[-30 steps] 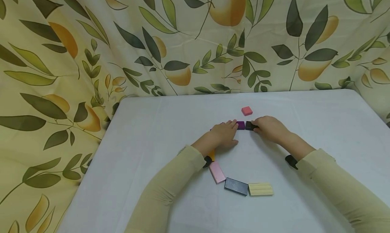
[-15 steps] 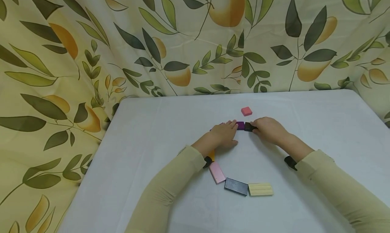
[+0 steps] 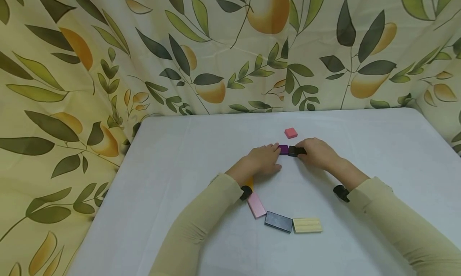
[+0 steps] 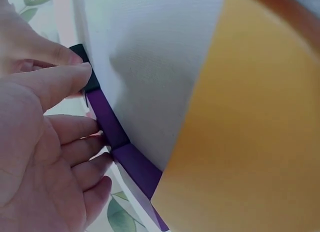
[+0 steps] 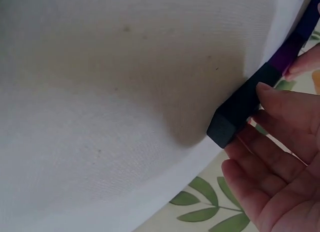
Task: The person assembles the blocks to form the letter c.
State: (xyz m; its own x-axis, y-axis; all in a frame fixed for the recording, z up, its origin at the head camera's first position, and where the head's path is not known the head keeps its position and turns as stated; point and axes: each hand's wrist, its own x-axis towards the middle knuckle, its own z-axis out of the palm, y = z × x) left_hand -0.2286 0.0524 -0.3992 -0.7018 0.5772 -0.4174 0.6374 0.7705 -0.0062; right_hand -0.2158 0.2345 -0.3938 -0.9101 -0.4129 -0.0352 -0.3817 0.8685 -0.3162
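My right hand (image 3: 317, 152) pinches a black block (image 3: 297, 151) between thumb and fingers, at the right end of a curved row. The black block meets a purple block (image 3: 283, 150) end to end. My left hand (image 3: 264, 160) lies over the purple part of the row, its fingertips touching the far side of the blocks and its thumb held apart. In the left wrist view a second purple block (image 4: 137, 169) follows, and a large orange block (image 4: 240, 122) fills the near right. In the right wrist view the black block (image 5: 245, 104) shows its free end.
The row curves on toward me with a pink block (image 3: 256, 206), a dark grey block (image 3: 278, 221) and a ridged cream block (image 3: 307, 225). A small coral-red block (image 3: 291, 132) lies behind the row. White cloth covers the table (image 3: 173, 156); a leaf-patterned curtain (image 3: 151, 59) hangs behind.
The right hand has slid the black block slightly left, closing the small gap to the purple block. More of the black block now shows past the fingers. The left hand stays in place.
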